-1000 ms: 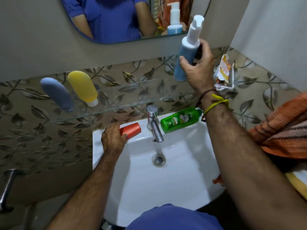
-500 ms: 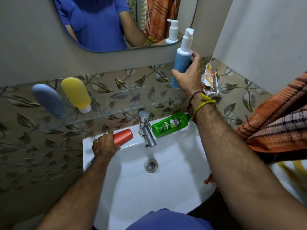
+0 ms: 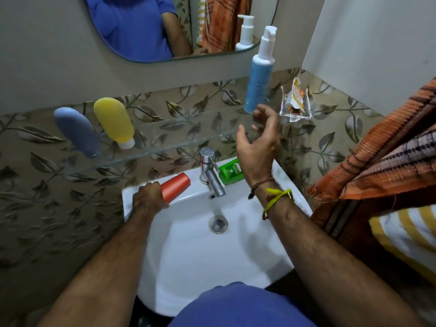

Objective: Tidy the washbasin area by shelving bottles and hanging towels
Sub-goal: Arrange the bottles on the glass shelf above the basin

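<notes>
A blue pump bottle (image 3: 259, 74) stands upright on the right end of the glass shelf (image 3: 165, 135). My right hand (image 3: 258, 142) hovers just below it with fingers apart and nothing in them. My left hand (image 3: 148, 199) grips an orange bottle (image 3: 175, 186) lying on the washbasin's (image 3: 188, 256) back rim, left of the tap (image 3: 210, 171). Right of the tap lies a green bottle (image 3: 230, 172), partly hidden behind my right wrist. A grey-blue bottle (image 3: 76, 131) and a yellow bottle (image 3: 115, 121) stand on the shelf's left part.
An orange striped towel (image 3: 382, 161) hangs at the right over a yellow-and-white striped cloth (image 3: 408, 234). A clear holder with a crumpled sachet (image 3: 296, 100) sits at the shelf's right end. A mirror (image 3: 165, 27) hangs above.
My right hand has let go of the blue pump bottle, which now stands on the shelf, and has dropped lower. My left hand stays on the orange bottle.
</notes>
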